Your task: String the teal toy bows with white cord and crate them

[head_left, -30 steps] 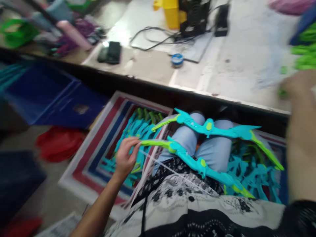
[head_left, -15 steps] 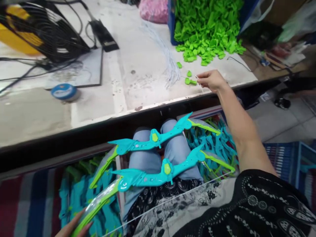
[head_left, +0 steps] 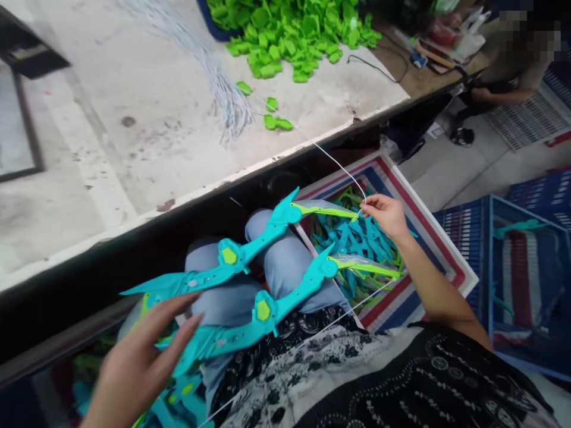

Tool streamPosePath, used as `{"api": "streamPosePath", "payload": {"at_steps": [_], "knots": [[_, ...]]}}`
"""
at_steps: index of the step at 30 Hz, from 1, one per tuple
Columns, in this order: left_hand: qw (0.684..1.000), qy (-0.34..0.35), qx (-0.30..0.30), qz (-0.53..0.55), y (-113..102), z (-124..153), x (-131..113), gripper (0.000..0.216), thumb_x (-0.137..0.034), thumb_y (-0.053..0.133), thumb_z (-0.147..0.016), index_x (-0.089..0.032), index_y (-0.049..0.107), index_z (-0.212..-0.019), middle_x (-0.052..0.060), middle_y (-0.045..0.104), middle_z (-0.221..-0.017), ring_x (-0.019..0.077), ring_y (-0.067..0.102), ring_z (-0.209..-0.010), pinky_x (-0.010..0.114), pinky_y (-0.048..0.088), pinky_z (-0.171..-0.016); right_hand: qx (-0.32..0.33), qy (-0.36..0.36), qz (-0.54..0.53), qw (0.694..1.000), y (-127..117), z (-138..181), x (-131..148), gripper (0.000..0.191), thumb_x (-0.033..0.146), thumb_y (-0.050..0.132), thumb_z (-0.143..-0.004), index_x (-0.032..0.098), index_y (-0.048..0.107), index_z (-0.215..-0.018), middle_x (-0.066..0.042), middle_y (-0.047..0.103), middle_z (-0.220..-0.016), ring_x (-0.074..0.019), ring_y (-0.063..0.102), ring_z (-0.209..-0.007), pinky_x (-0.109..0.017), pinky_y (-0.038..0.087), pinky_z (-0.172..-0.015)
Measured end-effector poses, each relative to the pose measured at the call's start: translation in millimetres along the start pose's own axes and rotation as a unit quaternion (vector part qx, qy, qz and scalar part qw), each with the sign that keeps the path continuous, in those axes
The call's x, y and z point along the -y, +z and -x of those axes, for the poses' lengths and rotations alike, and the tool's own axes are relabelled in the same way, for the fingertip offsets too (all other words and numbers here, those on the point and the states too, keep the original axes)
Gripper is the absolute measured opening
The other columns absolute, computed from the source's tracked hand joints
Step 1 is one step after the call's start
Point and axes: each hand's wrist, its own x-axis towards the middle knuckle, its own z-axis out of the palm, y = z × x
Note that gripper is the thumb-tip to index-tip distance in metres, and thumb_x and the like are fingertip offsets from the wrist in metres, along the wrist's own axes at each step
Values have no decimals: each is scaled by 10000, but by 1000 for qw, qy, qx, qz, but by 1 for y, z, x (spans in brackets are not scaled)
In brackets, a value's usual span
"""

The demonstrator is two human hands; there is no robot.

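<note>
Two turquoise toy bows with lime-green limbs lie across my lap. The far toy bow [head_left: 259, 249] shows no string stretched along it. A white string runs taut along the near toy bow [head_left: 289, 303]. At the right tip of the far bow, my right hand [head_left: 387, 215] pinches a thin white string [head_left: 341, 166] that trails back to the table. My left hand [head_left: 138, 359] is slightly blurred, its fingers apart over the left ends of both bows and hiding parts of them. Whether it touches either one I cannot tell.
The white table [head_left: 147, 178] holds a bundle of white strings [head_left: 227, 98], a pile of green plastic pieces [head_left: 289, 41] and a few loose ones. A striped-lined crate [head_left: 428, 255] of bow parts stands at my right. Blue crates [head_left: 491, 285] and a seated person [head_left: 508, 77] are beyond.
My right hand has come from the table to the far bow's right tip, drawing the string with it. My left hand has left the near bow's limb and risen. The view has shifted right.
</note>
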Motion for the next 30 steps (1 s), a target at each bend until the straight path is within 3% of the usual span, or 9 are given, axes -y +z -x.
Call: {"api": "streamPosePath", "payload": {"at_steps": [2, 4, 8, 11, 14, 21, 25, 27, 30], "knots": [[977, -12, 166, 130, 52, -44, -47, 298, -499, 658, -782, -304, 744, -990, 24, 742, -1036, 263, 678, -978, 371, 558, -846, -46, -35, 68, 996, -1, 12, -11, 257, 408, 726, -694, 172, 661, -771, -8, 662, -703, -125, 619, -585, -272, 565, -589], [909, -103, 267, 302, 112, -79, -92, 278, -384, 673, -792, -200, 720, -996, 86, 744, -1007, 253, 694, -938, 388, 564, -856, -77, -72, 131, 986, 1, 21, -19, 216, 397, 658, -756, 183, 665, -783, -23, 676, -759, -140, 631, -624, -289, 564, -623], [767, -305, 321, 464, 209, -117, -146, 189, -81, 641, -777, -108, 642, -964, 105, 724, -849, 179, 704, -751, 313, 578, -757, -92, -136, 201, 966, 5, 30, -27, 199, 372, 585, -842, 194, 664, -799, -47, 686, -830, -171, 658, -730, -314, 568, -692], [714, -339, 336, 513, 243, -127, -158, 227, -18, 634, -763, -96, 610, -974, 78, 696, -753, 155, 689, -657, 280, 575, -684, -79, -149, 217, 961, 6, 33, -28, 204, 365, 554, -876, 200, 655, -810, -49, 681, -835, -173, 660, -753, -313, 570, -708], [689, -340, 348, 537, 257, -128, -161, 199, -13, 644, -769, -100, 603, -944, 66, 688, -732, 143, 682, -626, 264, 573, -655, -66, -160, 243, 955, 5, 34, -27, 195, 341, 529, -893, 209, 651, -817, -49, 683, -842, -175, 657, -767, -316, 565, -716], [673, -297, 380, 561, 268, -126, -169, 79, -31, 595, -840, -108, 614, -833, 51, 689, -691, 111, 671, -614, 222, 553, -656, -25, -218, 287, 932, 2, 38, -29, 182, 278, 518, -908, 220, 650, -796, -48, 688, -821, -194, 640, -811, -351, 536, -777], [767, -232, 364, 475, 274, -125, -169, 145, -104, 545, -899, -105, 643, -792, 45, 685, -665, 104, 655, -600, 235, 544, -676, -31, -193, 307, 931, 4, 34, -39, 139, 291, 567, -873, 217, 682, -898, -76, 692, -953, -236, 620, -956, -400, 533, -830], [818, -201, 349, 410, 273, -124, -165, 191, -128, 566, -889, -114, 638, -713, 36, 668, -629, 109, 631, -557, 246, 532, -645, 2, -164, 311, 936, 6, 29, -44, 271, 280, 607, -832, 214, 668, -1087, -84, 682, -1030, -242, 615, -985, -402, 539, -835], [855, -190, 315, 366, 258, -121, -148, 223, -118, 605, -846, -140, 613, -624, 11, 632, -569, 113, 584, -504, 241, 494, -592, 66, -130, 302, 942, 13, 24, -52, 507, 254, 621, -801, 226, 567, -1305, -47, 686, -951, -210, 634, -871, -364, 548, -795]]}}
